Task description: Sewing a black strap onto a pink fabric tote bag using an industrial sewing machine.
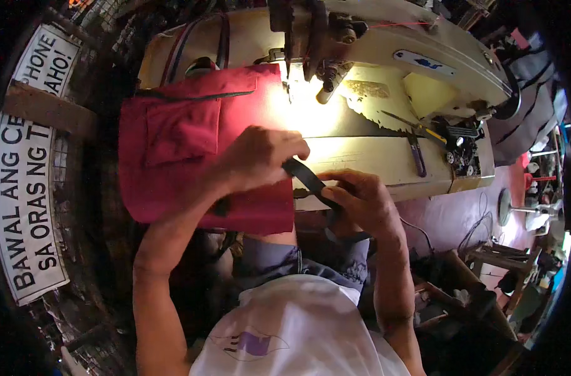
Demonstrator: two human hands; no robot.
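Observation:
A black strap [310, 180] stretches between my two hands above the front edge of the sewing machine table. My left hand [260, 156] pinches its upper end, with the wrist over a red cloth piece [172, 182]. Closed round the strap's lower part is my right hand [358, 202]; more of the strap hangs below it by my lap. The red cloth has a sewn pocket [183, 131] and a dark strip along its upper part. It lies at the table's left and hangs over the front edge. Just right of the cloth is the sewing machine's lit needle area [290, 91].
The sewing machine [417, 37] spans the back of the table. Right of it lie purple-handled snips [417, 155], a yellow-handled tool [434, 135] and a tray of bobbins [466, 156]. Dark straps [223, 41] lie at the back left. A wooden frame [479, 294] stands on the lower right.

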